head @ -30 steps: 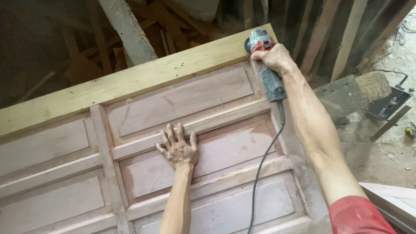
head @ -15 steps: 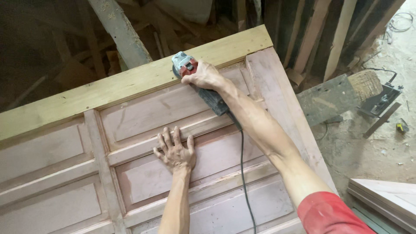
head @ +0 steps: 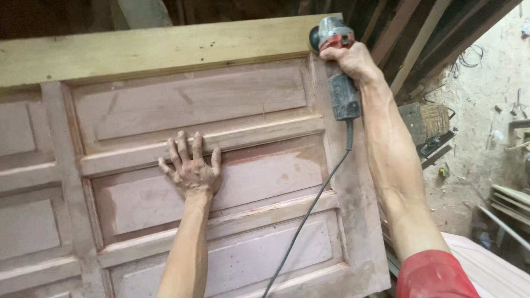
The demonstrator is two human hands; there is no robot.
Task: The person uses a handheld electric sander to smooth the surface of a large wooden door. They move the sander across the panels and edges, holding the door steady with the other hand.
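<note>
Angle grinder (head: 337, 60) at top right corner of panelled door (head: 221, 165) | right hand (head: 350, 62) closed round its body, disc on pale rail (head: 165, 49) | left hand (head: 190, 168) flat, fingers spread on door | risk: disc may catch the corner edge and kick; cord (head: 309, 209) trails across panels, may snag.

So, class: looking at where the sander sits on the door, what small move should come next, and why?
Probably draw the sander down the door's right-hand stile: the right hand holds it at the top corner, while the left hand lies flat on a panel, steadying.
</note>
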